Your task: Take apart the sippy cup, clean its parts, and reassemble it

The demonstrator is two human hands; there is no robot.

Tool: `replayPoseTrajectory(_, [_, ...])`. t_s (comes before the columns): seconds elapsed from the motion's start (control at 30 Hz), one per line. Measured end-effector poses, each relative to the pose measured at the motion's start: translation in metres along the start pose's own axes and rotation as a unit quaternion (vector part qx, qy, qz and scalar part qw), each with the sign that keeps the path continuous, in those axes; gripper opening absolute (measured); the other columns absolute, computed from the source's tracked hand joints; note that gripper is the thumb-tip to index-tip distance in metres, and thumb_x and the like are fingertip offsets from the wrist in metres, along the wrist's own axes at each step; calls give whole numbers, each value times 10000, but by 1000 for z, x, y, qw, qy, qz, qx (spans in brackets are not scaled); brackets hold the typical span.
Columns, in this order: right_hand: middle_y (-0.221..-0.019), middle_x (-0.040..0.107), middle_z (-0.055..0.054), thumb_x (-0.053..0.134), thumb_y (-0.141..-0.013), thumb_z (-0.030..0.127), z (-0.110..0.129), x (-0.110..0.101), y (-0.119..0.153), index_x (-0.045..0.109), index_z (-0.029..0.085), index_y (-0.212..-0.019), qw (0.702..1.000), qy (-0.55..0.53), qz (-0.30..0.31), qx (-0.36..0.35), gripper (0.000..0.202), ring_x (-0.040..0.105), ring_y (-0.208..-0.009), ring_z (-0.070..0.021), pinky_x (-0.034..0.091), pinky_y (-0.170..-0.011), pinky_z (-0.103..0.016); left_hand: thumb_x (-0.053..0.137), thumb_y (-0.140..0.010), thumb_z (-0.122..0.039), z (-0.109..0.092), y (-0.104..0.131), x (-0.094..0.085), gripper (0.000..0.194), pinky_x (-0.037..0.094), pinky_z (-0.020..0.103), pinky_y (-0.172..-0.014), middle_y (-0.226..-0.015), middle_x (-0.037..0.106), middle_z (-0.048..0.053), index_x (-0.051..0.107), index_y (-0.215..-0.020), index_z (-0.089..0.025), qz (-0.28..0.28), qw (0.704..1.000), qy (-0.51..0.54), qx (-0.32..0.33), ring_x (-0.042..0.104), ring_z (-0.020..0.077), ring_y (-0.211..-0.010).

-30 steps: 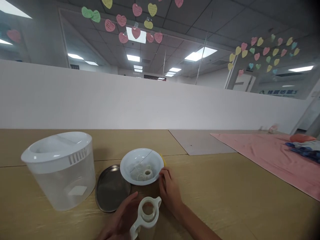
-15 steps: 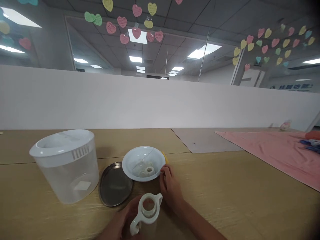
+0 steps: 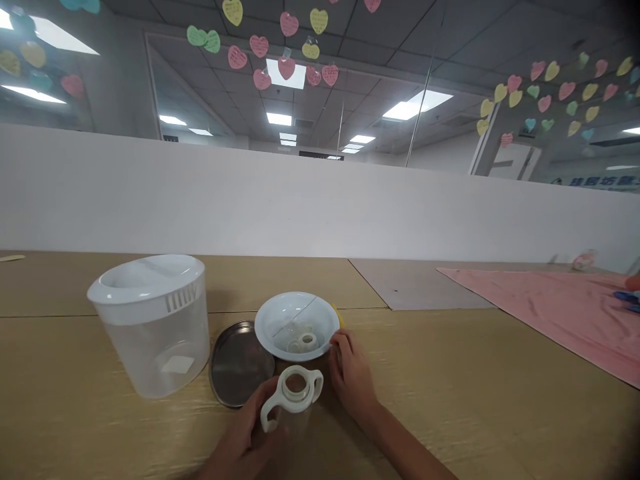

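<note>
Low in the middle, my left hand point(image 3: 250, 427) is closed around a two-handled baby bottle point(image 3: 295, 390). The bottle has a white ring with curved handles and an open top, and what looks like a clear body below, partly hidden. My right hand point(image 3: 353, 373) has its fingers bent against the right rim of a white bowl point(image 3: 273, 310); the fingertips are partly hidden. Inside the bowl lie a small white ring point(image 3: 309, 341) and some clear pieces I cannot make out fully. A yellow object point(image 3: 341, 316) shows behind the bowl's right rim.
Left of the bowl lies a dark metal tray point(image 3: 240, 373). A tall translucent bucket point(image 3: 155, 353) with a white slotted top stands farther left. Pink cloth point(image 3: 550, 303) covers the table's right side. A low white wall point(image 3: 320, 207) runs along the back.
The view has turned slightly left, so everything sits a little farther right. My left hand has raised the bottle slightly toward the bowl. My right hand remains at the bowl's rim.
</note>
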State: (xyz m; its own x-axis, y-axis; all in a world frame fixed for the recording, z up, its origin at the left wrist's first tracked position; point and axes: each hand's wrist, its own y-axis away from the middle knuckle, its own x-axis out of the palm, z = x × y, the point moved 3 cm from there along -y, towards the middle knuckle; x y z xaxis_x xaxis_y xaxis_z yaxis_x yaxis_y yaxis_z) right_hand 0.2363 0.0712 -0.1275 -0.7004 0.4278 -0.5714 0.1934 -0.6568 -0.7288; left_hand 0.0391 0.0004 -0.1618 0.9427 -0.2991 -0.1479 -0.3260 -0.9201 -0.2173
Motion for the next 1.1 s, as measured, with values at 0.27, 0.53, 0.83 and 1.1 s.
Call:
replayPoseTrajectory(0.27, [-1007, 526, -96, 368, -783, 91, -5, 1, 1, 466, 179, -975, 999, 46, -3, -7, 232, 502, -900, -210, 425, -784, -359, 546, -822, -364, 2, 2, 3, 532, 337, 358, -1035, -1374, 419, 75, 356, -1306, -253, -18, 1000, 12, -6, 408, 252, -1236])
replayPoseTrajectory(0.53, [-912, 572, -175, 482, -652, 91, -31, -1, -1, 536, 123, -948, 949, 278, 60, 137, 303, 538, -842, -315, 407, -693, -424, 683, -680, -402, 22, 5, -44, 576, 447, 385, -938, -1333, 459, 72, 468, -1200, -277, -190, 979, 65, 41, 427, 309, -1212])
replayPoseTrajectory(0.83, [-689, 611, -74, 380, -748, 68, -56, 10, 9, 541, 173, -857, 964, 137, 45, 223, 221, 565, -564, -180, 323, -495, -254, 448, -829, -397, -70, -56, -55, 336, 376, 386, -975, -1171, 567, 69, 521, -1098, -209, -164, 964, -201, 61, 495, 242, -1122])
replayPoseTrajectory(1.1, [-623, 563, 4, 372, -820, 306, -57, 8, 9, 544, 163, -969, 945, -125, -119, 279, 268, 543, -565, -171, 414, -528, -260, 355, -837, -253, -69, -123, -36, 322, 425, 310, -912, -1075, 636, 77, 602, -1020, -158, 17, 924, -381, 36, 569, 186, -1008])
